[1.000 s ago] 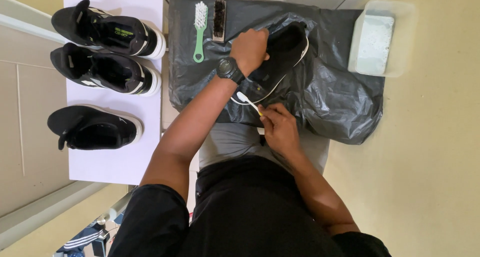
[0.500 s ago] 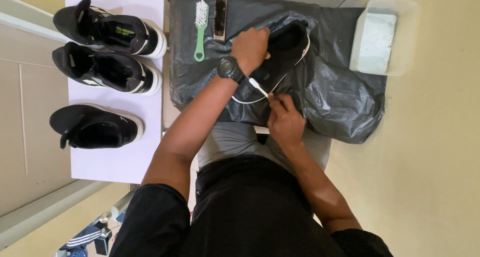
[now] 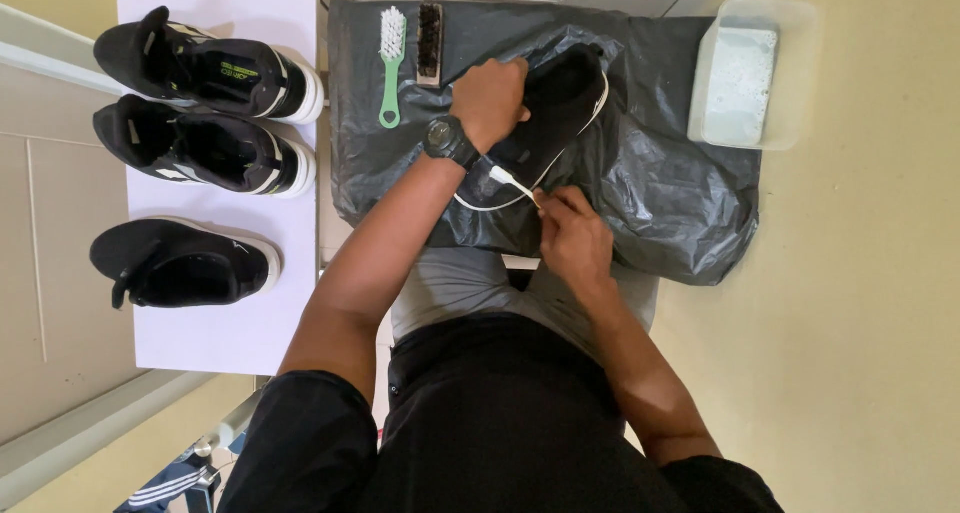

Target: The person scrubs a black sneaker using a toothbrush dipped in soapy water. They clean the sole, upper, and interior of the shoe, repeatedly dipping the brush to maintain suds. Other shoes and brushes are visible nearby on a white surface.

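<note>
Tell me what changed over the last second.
The right hand moved up toward the black shoe, keeping its pinch on the white lace, whose slack loop has shortened. The left hand kept holding the shoe. The green brush, tub and three shoes stayed put.

Floor (image 3: 860,303): pale, smooth, all is carried on it.
Left of the hands: white sheet (image 3: 230,323) is spread flat.
Under the hands: black plastic bag (image 3: 660,203) is laid out, crumpled.
Right, beyond the hands: clear tub (image 3: 800,83) is set down.
</note>
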